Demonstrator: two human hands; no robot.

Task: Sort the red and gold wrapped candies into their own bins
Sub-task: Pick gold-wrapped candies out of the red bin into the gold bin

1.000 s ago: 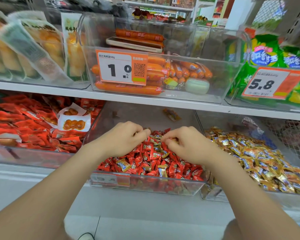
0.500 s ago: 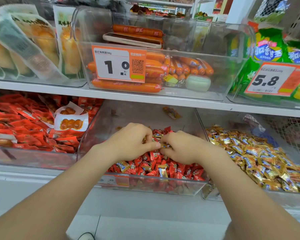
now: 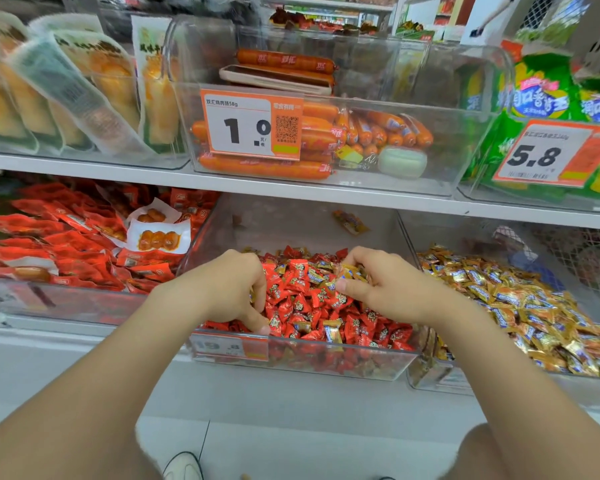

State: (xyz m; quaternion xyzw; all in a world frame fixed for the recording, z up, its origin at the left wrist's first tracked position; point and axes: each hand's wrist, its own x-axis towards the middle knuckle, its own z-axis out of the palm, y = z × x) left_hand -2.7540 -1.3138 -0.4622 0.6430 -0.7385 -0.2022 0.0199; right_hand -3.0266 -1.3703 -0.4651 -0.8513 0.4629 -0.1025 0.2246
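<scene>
A clear bin point(image 3: 302, 363) in the middle of the lower shelf holds a heap of red wrapped candies point(image 3: 312, 306) with a few gold wrapped ones mixed in, such as one gold candy point(image 3: 331, 332) near the front. To its right a second clear bin point(image 3: 430, 379) is full of gold wrapped candies point(image 3: 520, 306). My left hand point(image 3: 229, 289) lies on the left of the red heap, fingers curled down into the candies; what it grips is hidden. My right hand point(image 3: 378, 285) hovers over the right of the red heap and pinches gold candies point(image 3: 349, 271) in its fingertips.
A bin of red snack packets point(image 3: 66, 244) stands at the left. The shelf above carries a clear bin of orange sausages point(image 3: 291, 133) with a price tag, pale pouches at the left and green bags point(image 3: 548, 109) at the right. The shelf edge point(image 3: 291, 190) hangs just above my hands.
My hands were together at the middle of the red heap. They have moved apart: the left pulled toward the front left, the right lifted to the right with gold candies in its fingers.
</scene>
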